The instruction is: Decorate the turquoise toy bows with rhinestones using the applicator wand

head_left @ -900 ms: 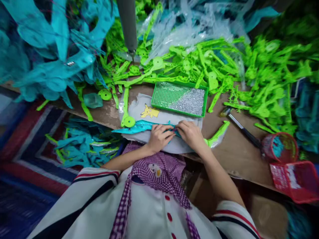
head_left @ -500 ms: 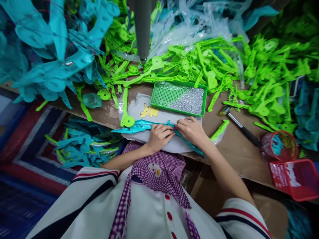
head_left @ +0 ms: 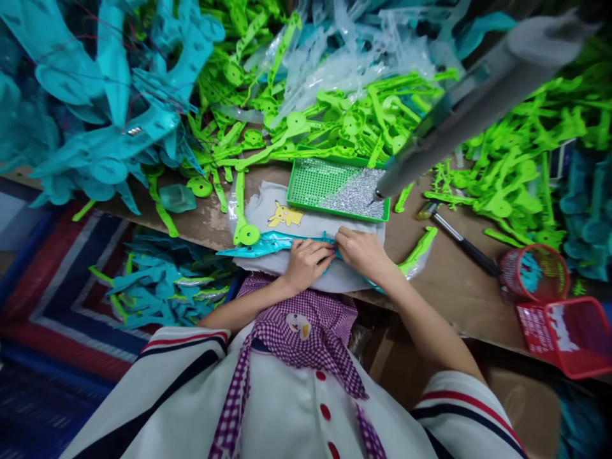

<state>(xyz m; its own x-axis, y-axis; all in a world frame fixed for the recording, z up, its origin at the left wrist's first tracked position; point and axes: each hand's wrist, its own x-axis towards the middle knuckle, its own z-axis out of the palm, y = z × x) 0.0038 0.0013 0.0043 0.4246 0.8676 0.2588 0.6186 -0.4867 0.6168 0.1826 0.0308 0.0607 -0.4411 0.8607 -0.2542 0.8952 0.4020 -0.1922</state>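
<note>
A long teal plastic piece (head_left: 261,244) lies across a grey cloth (head_left: 306,220) with a yellow cartoon figure, at the table's near edge. My left hand (head_left: 306,262) presses down on the piece's middle. My right hand (head_left: 362,253) pinches the same piece just to the right, fingertips meeting the left hand's. A green plastic piece (head_left: 418,247) sticks out past my right wrist. Just beyond the hands sits a green tray (head_left: 310,182) holding small silvery bits.
Heaps of green plastic parts (head_left: 382,118) and teal parts (head_left: 100,115) cover the far table. A grey hanging tool (head_left: 478,102) slants over the tray's right end. A dark-handled tool (head_left: 459,239) and two red baskets (head_left: 564,335) lie right. More teal parts (head_left: 157,287) lie below left.
The grey hanging tool swung from upper middle to the right, its tip now over the tray. My hands stayed on the teal piece, barely shifting.
</note>
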